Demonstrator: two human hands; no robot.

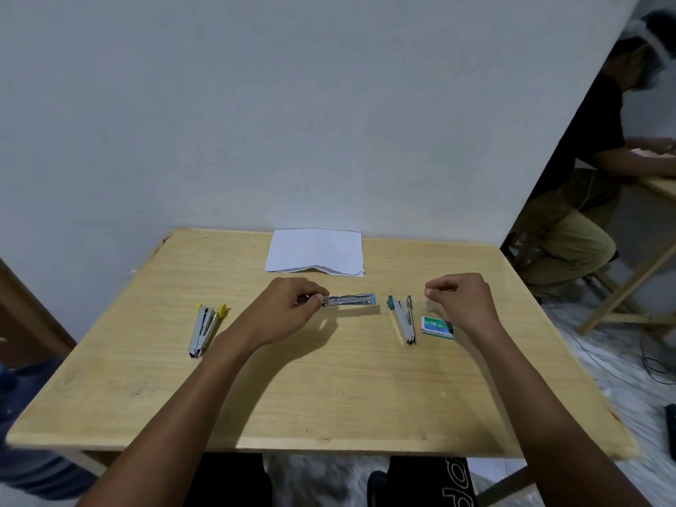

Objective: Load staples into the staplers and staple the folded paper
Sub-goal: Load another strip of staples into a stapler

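Head view: the left hand pinched the blue-tipped metal stapler on the light wooden bench; the right hand, fingertips pinched together, hovered above the green staple box.

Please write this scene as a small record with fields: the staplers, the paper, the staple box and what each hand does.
left hand: grips one end of the blue-tipped metal stapler
right hand: fingertips pinched together, contents too small to tell
yellow-tipped metal stapler: open, on the light wooden table, left side
green-tipped metal stapler: open, beside the small green staple box
folded white paper: far table edge, unstapled as far as visible
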